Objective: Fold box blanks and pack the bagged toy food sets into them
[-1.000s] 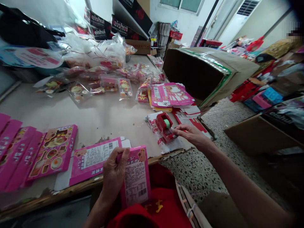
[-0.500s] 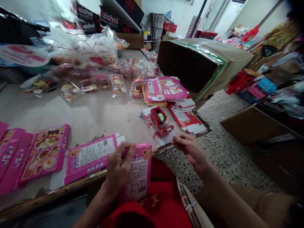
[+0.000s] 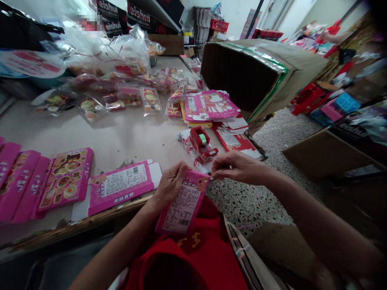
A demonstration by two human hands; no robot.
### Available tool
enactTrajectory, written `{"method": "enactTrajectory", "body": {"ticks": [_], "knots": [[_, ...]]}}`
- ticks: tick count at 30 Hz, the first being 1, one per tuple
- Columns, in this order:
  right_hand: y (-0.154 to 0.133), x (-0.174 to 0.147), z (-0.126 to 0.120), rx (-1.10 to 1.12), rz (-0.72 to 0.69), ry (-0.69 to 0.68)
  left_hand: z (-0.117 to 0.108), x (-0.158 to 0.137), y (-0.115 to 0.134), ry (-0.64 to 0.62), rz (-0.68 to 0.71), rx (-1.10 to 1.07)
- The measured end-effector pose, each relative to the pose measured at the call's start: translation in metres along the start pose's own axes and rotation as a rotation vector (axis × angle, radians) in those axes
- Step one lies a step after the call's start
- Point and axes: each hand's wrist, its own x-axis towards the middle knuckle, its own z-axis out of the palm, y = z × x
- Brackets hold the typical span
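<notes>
My left hand (image 3: 173, 179) is closed on the upper left edge of a pink printed box (image 3: 185, 203), which tilts above my lap with its text and barcode panel facing up. Close to the box's top right corner is my right hand (image 3: 229, 165), its thumb and fingers pinched together. Whatever is between those fingertips is too small to make out. Just beyond, a red tape dispenser (image 3: 202, 144) with a pale green core sits on a printed plastic bag (image 3: 185, 139). A flattened pink carton (image 3: 123, 183) lies left of my left hand.
Several filled pink boxes (image 3: 65, 177) stand at the table's left. Flat pink cartons (image 3: 211, 105) and red cartons (image 3: 237, 141) are stacked at the right edge. Bagged toy sets (image 3: 151, 100) lie further back, beside a large open cardboard box (image 3: 272, 68).
My right hand has moved from beside the tape dispenser toward the top of the box. The box in my left hand has risen, shifted right and tilted more.
</notes>
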Motion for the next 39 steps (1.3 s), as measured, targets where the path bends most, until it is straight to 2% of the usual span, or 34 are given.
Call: {"method": "enactTrajectory", "body": {"ticks": [2, 5, 10, 13, 15, 17, 19, 21, 23, 25, 27, 28, 30, 33, 36, 39], "knots": [[-0.024, 0.017, -0.006, -0.172, -0.090, -0.110, 0.004, 0.001, 0.001, -0.013, 0.024, -0.004], [-0.046, 0.045, -0.005, -0.402, -0.135, -0.187, 0.007, 0.000, 0.007, -0.010, 0.072, 0.018], [-0.052, 0.071, 0.001, -0.473, -0.189, -0.275, 0.007, -0.008, 0.011, -0.007, 0.174, 0.028], [-0.042, 0.074, 0.010, -0.310, -0.059, -0.266, 0.000, -0.025, 0.012, -0.050, 0.114, -0.068], [-0.029, 0.078, 0.023, -0.058, 0.061, -0.246, -0.012, -0.040, 0.018, -0.124, 0.062, -0.157], [-0.016, 0.087, 0.039, 0.155, 0.126, -0.221, -0.030, -0.058, 0.032, -0.205, 0.065, -0.230], [-0.010, 0.097, 0.054, 0.241, 0.164, -0.148, -0.055, -0.080, 0.058, -0.213, 0.146, -0.168], [-0.013, 0.103, 0.063, 0.272, 0.133, -0.038, -0.088, -0.103, 0.086, -0.096, 0.289, 0.105], [-0.020, 0.105, 0.067, 0.319, 0.054, 0.023, -0.127, -0.123, 0.102, 0.135, 0.451, 0.504], [-0.027, 0.106, 0.071, 0.361, -0.004, -0.025, -0.170, -0.135, 0.094, 0.377, 0.573, 0.786], [-0.026, 0.107, 0.082, 0.338, -0.020, -0.102, -0.210, -0.140, 0.060, 0.566, 0.573, 0.967], [-0.023, 0.108, 0.090, 0.310, -0.021, -0.130, -0.226, -0.142, 0.037, 0.666, 0.541, 1.046], [-0.012, 0.109, 0.109, 0.258, -0.019, -0.159, -0.248, -0.147, -0.011, 0.787, 0.376, 1.212], [0.005, 0.109, 0.133, 0.242, -0.027, -0.224, -0.252, -0.155, -0.061, 0.798, 0.114, 1.416], [0.016, 0.106, 0.142, 0.244, -0.024, -0.243, -0.232, -0.158, -0.070, 0.824, -0.112, 1.546], [0.020, 0.104, 0.142, 0.181, 0.000, -0.173, -0.209, -0.150, -0.057, 0.801, -0.331, 1.605]]}}
